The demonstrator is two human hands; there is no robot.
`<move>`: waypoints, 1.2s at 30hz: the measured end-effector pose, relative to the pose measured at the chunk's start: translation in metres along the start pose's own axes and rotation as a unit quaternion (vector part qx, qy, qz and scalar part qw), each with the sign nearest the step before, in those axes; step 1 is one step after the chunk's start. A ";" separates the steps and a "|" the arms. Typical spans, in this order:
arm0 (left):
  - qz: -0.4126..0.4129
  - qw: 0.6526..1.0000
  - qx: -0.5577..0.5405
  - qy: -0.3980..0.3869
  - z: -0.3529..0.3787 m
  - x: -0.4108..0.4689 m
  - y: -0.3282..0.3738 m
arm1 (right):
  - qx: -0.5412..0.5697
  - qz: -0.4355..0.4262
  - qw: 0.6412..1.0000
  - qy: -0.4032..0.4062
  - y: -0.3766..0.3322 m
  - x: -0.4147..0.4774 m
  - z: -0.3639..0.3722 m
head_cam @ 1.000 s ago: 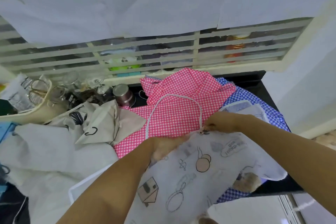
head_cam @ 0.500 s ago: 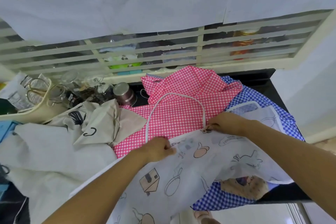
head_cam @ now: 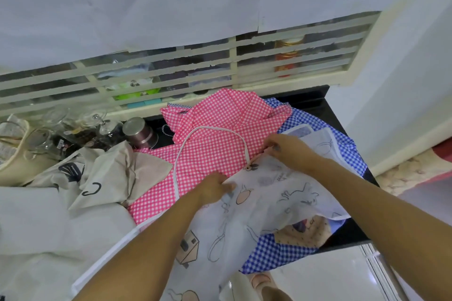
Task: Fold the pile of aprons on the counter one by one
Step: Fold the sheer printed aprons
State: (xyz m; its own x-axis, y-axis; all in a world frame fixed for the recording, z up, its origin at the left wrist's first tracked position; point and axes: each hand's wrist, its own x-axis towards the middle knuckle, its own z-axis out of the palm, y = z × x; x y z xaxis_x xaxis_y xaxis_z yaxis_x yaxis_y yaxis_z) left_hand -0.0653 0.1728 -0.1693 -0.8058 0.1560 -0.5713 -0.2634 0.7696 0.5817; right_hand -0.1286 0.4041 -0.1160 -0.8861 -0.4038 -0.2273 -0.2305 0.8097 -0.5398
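Nearest thing is the white apron [head_cam: 256, 217] with the little pan and house drawings. Its lower part hangs off the near edge of the counter [head_cam: 352, 233], over the tiled floor [head_cam: 322, 273]. The fabric's thin enough that the blue checked apron [head_cam: 276, 249] shows through it on the right, and that one droops over the near edge too.

The left hand [head_cam: 212, 189] pinches the white apron's top edge. The right hand [head_cam: 288, 151] has its fingers curled on the top corner, just beside where the white neck strap [head_cam: 212, 128] joins. The strap loops out flat over the pink checked apron [head_cam: 215, 154], which lies under and beyond the white one.

The left side is crowded, with crumpled beige cloth [head_cam: 137, 173] touching the pink apron. Bare counter shows at the near right corner and along the far right.

Further back on the left, a steel cup [head_cam: 138, 131] and glass jars [head_cam: 100, 127] sit close to the pink apron's far-left edge. A slatted screen [head_cam: 232, 66] runs along the far edge.
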 end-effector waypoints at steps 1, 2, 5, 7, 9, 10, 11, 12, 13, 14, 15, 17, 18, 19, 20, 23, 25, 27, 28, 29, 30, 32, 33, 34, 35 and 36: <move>-0.003 1.000 -0.011 0.017 0.004 0.001 0.000 | 0.032 0.032 0.997 0.056 0.007 -0.014 -0.003; -0.008 0.999 -0.010 0.034 0.007 0.002 -0.002 | 0.055 0.056 0.992 0.102 0.014 -0.027 -0.004; -0.038 0.997 0.026 0.055 0.017 0.003 0.003 | 0.082 0.110 0.973 0.187 0.039 -0.072 -0.004; -0.050 0.996 0.022 0.069 0.023 0.001 0.007 | 0.108 0.166 0.956 0.218 0.050 -0.102 -0.008; -0.056 0.993 0.028 0.095 0.026 -0.002 0.011 | 0.162 0.234 0.930 0.231 0.066 -0.126 -0.011; -0.057 0.993 0.023 0.105 0.029 -0.003 0.013 | 0.203 0.265 0.914 0.232 0.075 -0.141 -0.010; -0.063 0.992 0.008 0.109 0.030 -0.004 0.013 | 0.248 0.283 0.897 0.233 0.080 -0.151 -0.010; -0.066 0.991 -0.004 0.114 0.032 -0.005 0.014 | 0.287 0.292 0.881 0.236 0.083 -0.163 -0.008; -0.067 0.990 -0.011 0.122 0.033 -0.007 0.015 | 0.314 0.297 0.870 0.239 0.085 -0.173 -0.005; -0.069 0.990 -0.017 0.122 0.035 -0.008 0.014 | 0.334 0.297 0.860 0.245 0.084 -0.181 -0.002; -0.067 0.990 -0.026 0.121 0.036 -0.007 0.013 | 0.344 0.300 0.854 0.248 0.083 -0.187 0.001; -0.071 0.990 -0.040 0.115 0.036 -0.007 0.012 | 0.404 0.296 0.838 0.218 0.077 -0.193 0.008; -0.081 0.991 -0.033 0.105 0.035 -0.006 0.012 | 0.449 0.288 0.825 0.184 0.074 -0.192 0.013; -0.089 0.991 -0.019 0.099 0.034 -0.006 0.014 | 0.490 0.284 0.810 0.152 0.071 -0.190 0.017; -0.095 0.991 -0.003 0.096 0.033 -0.005 0.014 | 0.513 0.282 0.800 0.134 0.067 -0.185 0.021; -0.089 0.991 0.010 0.096 0.033 -0.006 0.014 | 0.522 0.264 0.791 0.176 0.066 -0.171 0.027; -0.083 0.992 0.007 0.093 0.033 -0.005 0.012 | 0.522 0.248 0.782 0.235 0.071 -0.165 0.022; -0.100 0.990 -0.021 0.100 0.034 -0.004 0.013 | 0.545 0.239 0.768 0.237 0.081 -0.161 0.017; -0.110 0.988 -0.028 0.108 0.034 -0.003 0.013 | 0.555 0.234 0.764 0.232 0.085 -0.159 0.016; -0.116 0.986 -0.030 0.118 0.035 -0.002 0.012 | 0.565 0.231 0.757 0.232 0.087 -0.157 0.015; -0.116 0.985 -0.030 0.126 0.036 -0.001 0.012 | 0.573 0.236 0.748 0.237 0.088 -0.154 0.015; -0.110 0.984 -0.035 0.136 0.039 -0.001 0.012 | 0.592 0.246 0.727 0.247 0.090 -0.147 0.016; -0.115 0.983 -0.046 0.139 0.041 -0.001 0.011 | 0.601 0.241 0.721 0.246 0.089 -0.145 0.017; -0.115 0.982 -0.055 0.142 0.041 -0.001 0.011 | 0.606 0.232 0.720 0.246 0.089 -0.145 0.017; -0.117 0.981 -0.057 0.145 0.040 -0.001 0.011 | 0.616 0.222 0.715 0.246 0.090 -0.144 0.018; -0.120 0.980 -0.057 0.145 0.039 -0.001 0.011 | 0.629 0.211 0.708 0.241 0.092 -0.143 0.019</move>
State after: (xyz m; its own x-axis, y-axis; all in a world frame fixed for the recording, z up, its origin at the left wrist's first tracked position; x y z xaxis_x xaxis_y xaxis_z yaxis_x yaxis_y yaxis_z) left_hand -0.0465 0.2055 -0.1849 -0.8260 -0.2166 -0.5203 -0.5082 0.6854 0.5215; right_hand -0.0154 0.5281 -0.1483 -0.8736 0.1996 -0.4439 0.3671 -0.3286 -0.8702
